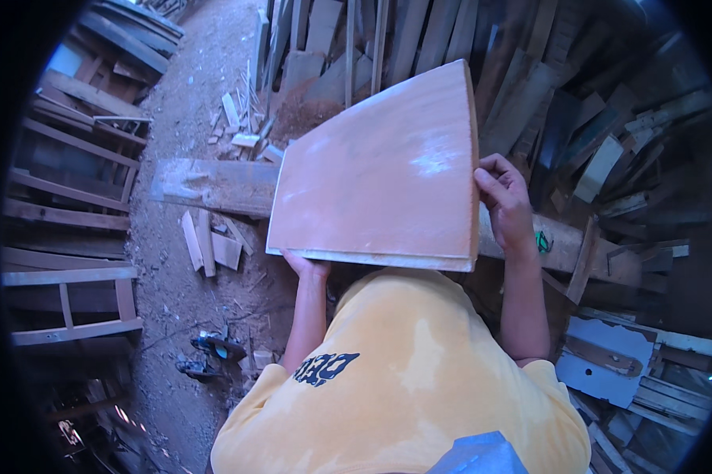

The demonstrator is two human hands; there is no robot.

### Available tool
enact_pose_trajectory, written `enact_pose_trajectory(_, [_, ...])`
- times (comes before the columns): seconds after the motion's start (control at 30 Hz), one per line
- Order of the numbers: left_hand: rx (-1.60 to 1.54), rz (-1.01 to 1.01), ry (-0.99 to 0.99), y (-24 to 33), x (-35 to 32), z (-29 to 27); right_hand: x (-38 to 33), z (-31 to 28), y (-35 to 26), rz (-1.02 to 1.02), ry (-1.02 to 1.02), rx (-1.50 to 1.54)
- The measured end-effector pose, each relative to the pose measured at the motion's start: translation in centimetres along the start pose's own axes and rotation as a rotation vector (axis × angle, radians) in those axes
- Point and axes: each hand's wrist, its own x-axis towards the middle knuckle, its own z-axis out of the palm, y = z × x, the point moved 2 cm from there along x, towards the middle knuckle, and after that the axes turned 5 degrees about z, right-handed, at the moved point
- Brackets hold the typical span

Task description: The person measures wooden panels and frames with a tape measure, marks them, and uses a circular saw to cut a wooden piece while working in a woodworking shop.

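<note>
A broad, flat wooden panel (376,178) with a reddish-brown face and pale, dusty patches is held up before my chest. Its near edge shows a lighter strip, and its far right corner is raised. My left hand (308,265) grips the near left edge from below; most of its fingers are hidden under the wood. On the right edge, my right hand (504,197) is closed with the thumb and bent fingers at the rim. Behind the panel, a long plank (218,186) runs crosswise and is partly covered by it.
Wooden frames (71,308) are stacked along the left. Upright boards (435,35) lean at the back, and offcuts (598,170) pile up on the right. Short wood scraps (206,241) and a pair of dark sandals (214,347) lie on the dusty floor (166,300).
</note>
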Motion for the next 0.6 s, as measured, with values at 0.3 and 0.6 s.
enact_pose_trajectory(0.3, [0.559, 0.851, 0.559, 6.5, -4.9, 2.6, 1.7, 9.8, -3.6, -0.092, -0.21, -0.02])
enact_pose_trajectory(0.6, [1.408, 1.126, -0.051, 7.5, -4.5, 8.7, 5.3, 17.5, -3.2, -0.195, -0.319, 0.143])
